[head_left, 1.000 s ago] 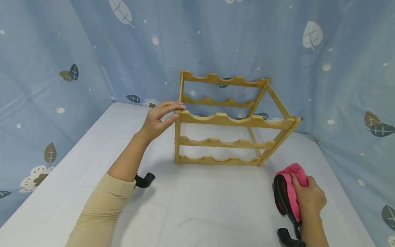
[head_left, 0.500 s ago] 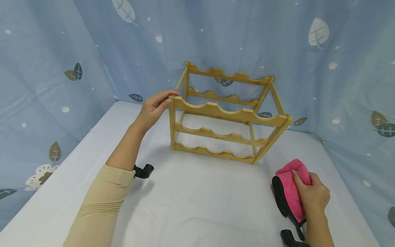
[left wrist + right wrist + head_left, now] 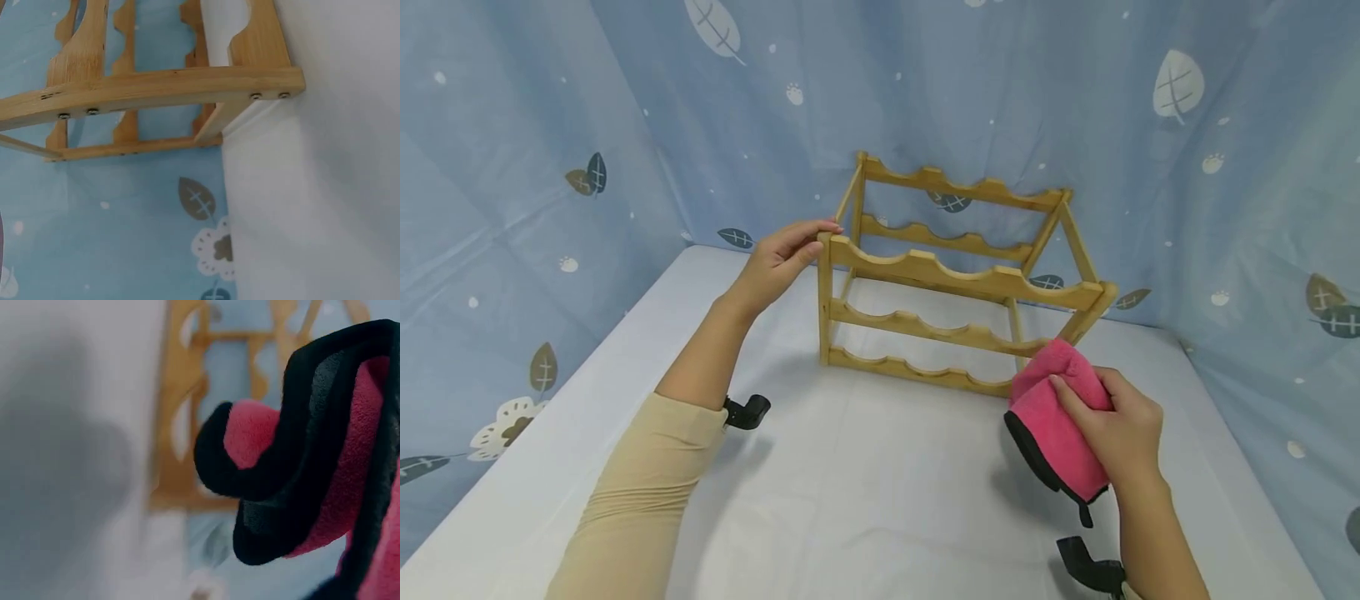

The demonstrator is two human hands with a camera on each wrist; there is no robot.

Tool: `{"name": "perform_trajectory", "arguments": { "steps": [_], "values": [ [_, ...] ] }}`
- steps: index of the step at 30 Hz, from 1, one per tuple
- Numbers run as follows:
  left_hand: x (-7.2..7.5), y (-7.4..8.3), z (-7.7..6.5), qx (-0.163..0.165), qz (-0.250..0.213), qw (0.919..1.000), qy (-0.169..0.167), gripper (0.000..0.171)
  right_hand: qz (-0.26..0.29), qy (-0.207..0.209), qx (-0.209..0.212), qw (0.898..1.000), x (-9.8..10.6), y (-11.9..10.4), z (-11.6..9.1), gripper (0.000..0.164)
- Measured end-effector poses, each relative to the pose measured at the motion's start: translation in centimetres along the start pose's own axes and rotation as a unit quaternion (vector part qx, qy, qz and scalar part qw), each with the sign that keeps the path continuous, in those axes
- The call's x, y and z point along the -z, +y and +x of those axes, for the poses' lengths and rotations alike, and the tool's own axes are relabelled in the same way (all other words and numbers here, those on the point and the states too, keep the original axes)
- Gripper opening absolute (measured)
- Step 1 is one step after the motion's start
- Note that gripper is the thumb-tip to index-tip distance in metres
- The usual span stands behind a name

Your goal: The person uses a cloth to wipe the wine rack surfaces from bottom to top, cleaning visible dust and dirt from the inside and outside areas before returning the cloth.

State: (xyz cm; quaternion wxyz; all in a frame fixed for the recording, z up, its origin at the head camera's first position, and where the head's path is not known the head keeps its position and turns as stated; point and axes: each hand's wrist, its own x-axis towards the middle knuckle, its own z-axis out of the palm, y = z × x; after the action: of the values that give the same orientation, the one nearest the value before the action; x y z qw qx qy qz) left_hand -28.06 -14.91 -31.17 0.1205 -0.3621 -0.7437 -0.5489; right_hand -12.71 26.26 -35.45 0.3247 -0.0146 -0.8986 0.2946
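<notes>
A light wooden wine rack (image 3: 917, 268) with scalloped rails stands on the white-covered table in the head view. My left hand (image 3: 775, 265) holds its upper left front corner, with fingers over the top and the thumb at the front. In my right hand (image 3: 1123, 423) is a folded pink cloth (image 3: 1063, 417) with black edging and a small hanging loop, gripped between thumb and fingers. The cloth overlaps the rack's lower right front corner in this view. Seen from the right wrist, the cloth's folded black-edged layers (image 3: 312, 456) fill the right side, with the rack (image 3: 172, 469) blurred behind.
A blue patterned curtain (image 3: 925, 92) rises behind the rack and along both sides. The white tabletop (image 3: 880, 483) stretches in front of the rack. Black wrist-worn camera pieces show at the left wrist (image 3: 748, 412) and at the right wrist (image 3: 1086, 567).
First the rack turned a little under my left hand, its left front corner shifting left. Since then my right hand has carried the cloth left and forward to the rack's right front corner.
</notes>
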Motion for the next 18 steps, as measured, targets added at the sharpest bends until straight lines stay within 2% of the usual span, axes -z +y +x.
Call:
{"name": "perform_trajectory", "arguments": {
  "steps": [3,8,14,18],
  "values": [
    [0.2,0.1,0.0,0.008,0.002,0.9999,-0.01,0.033,0.028,0.004,0.087,0.996,-0.5,-2.9,1.3,0.032],
    [0.4,0.2,0.1,0.011,-0.001,0.9998,-0.019,0.033,0.066,0.006,0.206,0.976,-1.9,-6.9,3.7,0.034],
    [0.4,0.4,0.2,0.017,0.0,0.9995,-0.027,0.034,0.084,-0.011,0.279,0.957,-4.4,-11.5,5.9,0.033],
    [0.6,0.5,0.1,0.026,0.007,0.9993,-0.028,0.036,0.072,-0.02,0.308,0.948,-6.2,-14.4,6.7,0.034]
  ]
}}
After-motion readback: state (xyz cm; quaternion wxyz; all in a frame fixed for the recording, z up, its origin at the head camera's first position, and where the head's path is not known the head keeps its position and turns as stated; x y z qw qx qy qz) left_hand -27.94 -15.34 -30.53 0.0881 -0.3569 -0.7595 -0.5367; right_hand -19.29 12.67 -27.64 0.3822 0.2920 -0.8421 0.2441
